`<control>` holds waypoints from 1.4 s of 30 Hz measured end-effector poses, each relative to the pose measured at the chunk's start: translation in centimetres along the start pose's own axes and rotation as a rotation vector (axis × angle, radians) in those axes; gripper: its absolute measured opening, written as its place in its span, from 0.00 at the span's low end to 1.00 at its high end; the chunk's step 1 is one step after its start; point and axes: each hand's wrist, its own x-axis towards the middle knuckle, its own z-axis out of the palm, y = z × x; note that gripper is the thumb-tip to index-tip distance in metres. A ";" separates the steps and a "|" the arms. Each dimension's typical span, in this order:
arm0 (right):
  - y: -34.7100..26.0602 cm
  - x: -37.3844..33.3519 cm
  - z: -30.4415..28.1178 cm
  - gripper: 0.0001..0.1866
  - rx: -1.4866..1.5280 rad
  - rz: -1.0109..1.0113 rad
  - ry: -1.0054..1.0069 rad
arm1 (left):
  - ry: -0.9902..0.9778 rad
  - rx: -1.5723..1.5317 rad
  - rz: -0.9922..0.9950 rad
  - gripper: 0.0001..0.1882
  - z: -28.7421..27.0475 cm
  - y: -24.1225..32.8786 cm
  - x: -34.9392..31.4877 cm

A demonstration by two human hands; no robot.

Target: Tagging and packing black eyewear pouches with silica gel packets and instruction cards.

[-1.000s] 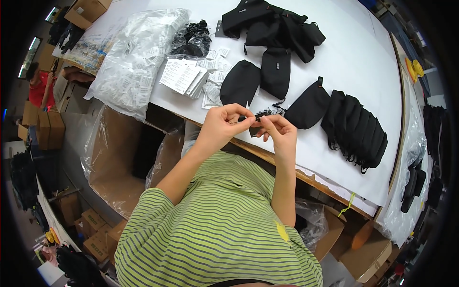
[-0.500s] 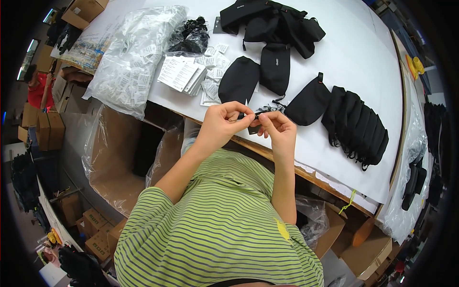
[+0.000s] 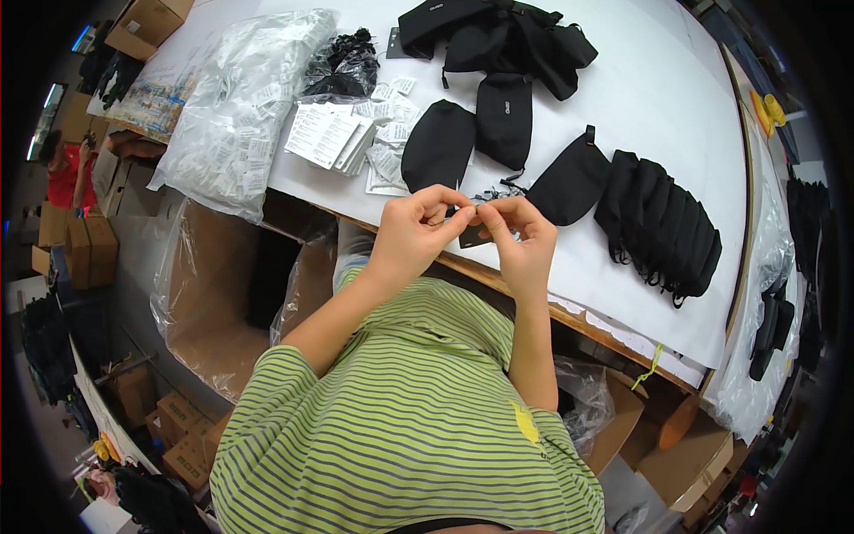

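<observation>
black pouches (image 3: 660, 222) on white table (image 3: 658, 98) | shirt (image 3: 400, 418) below table green, dark stripes | cartons (image 3: 76, 249) left brown

— The pouches (image 3: 438, 147) near the worktop's front edge?
— Matt black cloth, smooth.
— The bag (image 3: 233, 116) at its left corner?
— Glossy, crinkled clear plastic. The leaflets (image 3: 326, 135) look like paper; the worktop (image 3: 658, 98) is matt white.

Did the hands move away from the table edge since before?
No. The left hand and right hand stay together over the table edge, just below the black pouch, pinching a small dark piece as before.
</observation>
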 end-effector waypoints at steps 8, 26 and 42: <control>-0.3 -0.1 -0.9 0.07 0.212 0.133 -0.053 | -0.054 0.037 0.010 0.05 -0.4 0.5 0.3; -2.3 -1.1 -3.8 0.07 0.269 0.084 0.049 | -0.752 0.896 0.546 0.20 -1.3 -2.7 13.8; 0.0 -2.4 -6.4 0.06 0.266 0.070 0.022 | -0.458 0.897 0.969 0.12 -3.5 -4.2 14.0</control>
